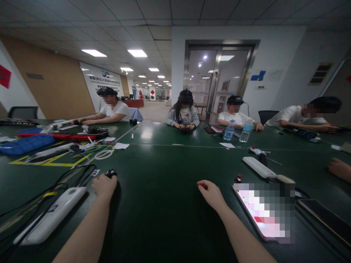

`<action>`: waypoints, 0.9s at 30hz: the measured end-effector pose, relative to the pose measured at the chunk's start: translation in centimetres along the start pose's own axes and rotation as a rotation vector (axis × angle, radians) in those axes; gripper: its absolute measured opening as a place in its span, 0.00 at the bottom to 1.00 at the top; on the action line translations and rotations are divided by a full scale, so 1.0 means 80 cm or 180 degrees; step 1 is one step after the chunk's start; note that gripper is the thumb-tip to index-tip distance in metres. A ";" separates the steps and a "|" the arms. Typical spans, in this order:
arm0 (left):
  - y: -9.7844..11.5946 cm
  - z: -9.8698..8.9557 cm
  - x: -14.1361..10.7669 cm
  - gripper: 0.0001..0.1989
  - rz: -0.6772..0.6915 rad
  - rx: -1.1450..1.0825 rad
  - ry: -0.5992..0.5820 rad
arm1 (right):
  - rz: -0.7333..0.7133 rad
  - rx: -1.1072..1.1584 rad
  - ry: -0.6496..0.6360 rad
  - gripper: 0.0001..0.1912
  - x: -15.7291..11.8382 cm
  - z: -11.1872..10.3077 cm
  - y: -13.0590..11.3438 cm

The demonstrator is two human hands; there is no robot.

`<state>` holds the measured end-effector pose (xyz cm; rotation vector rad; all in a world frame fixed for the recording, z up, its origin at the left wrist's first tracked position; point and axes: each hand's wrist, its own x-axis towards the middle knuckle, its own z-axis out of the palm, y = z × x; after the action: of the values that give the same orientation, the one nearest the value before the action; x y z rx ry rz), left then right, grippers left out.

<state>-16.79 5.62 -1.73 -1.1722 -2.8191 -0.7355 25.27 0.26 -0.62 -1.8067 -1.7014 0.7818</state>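
Observation:
My left hand [105, 186] rests on the green table, its fingers closed around a small black object [111, 173] with shiny parts; the kind cannot be made out. Beside that hand lies a long white plastic device [53, 213] marked "2", with black cables [59, 186] running past it. Toward the middle right, my right hand [210, 194] lies on the tabletop with fingers curled and thumb against them. Nothing shows in its grasp. A phone with a lit, blurred screen [263, 212] lies to the right of it.
Blue trays [27, 144], a coil of white cable [104, 154] and loose wires lie at the left. Two water bottles [229, 130] stand farther back on the right. A white device [259, 167] and a dark phone [326, 215] lie nearer. Several people with headsets sit around the table.

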 end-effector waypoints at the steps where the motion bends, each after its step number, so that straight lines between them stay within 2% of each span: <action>1: 0.000 0.001 0.000 0.26 -0.0020 -0.0033 0.0012 | 0.0004 -0.0003 -0.0002 0.14 0.000 0.000 0.001; 14: -0.001 0.003 0.001 0.26 -0.0118 -0.0008 0.0104 | 0.0053 0.0002 0.0013 0.14 -0.003 -0.001 -0.005; 27: -0.005 0.003 0.003 0.25 -0.0132 -0.0059 0.0033 | 0.0049 0.0038 -0.0019 0.14 -0.003 -0.001 -0.005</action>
<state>-17.20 5.61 -2.09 -1.1122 -2.8425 -0.7692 25.03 0.02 -0.25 -1.8134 -1.6850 0.8030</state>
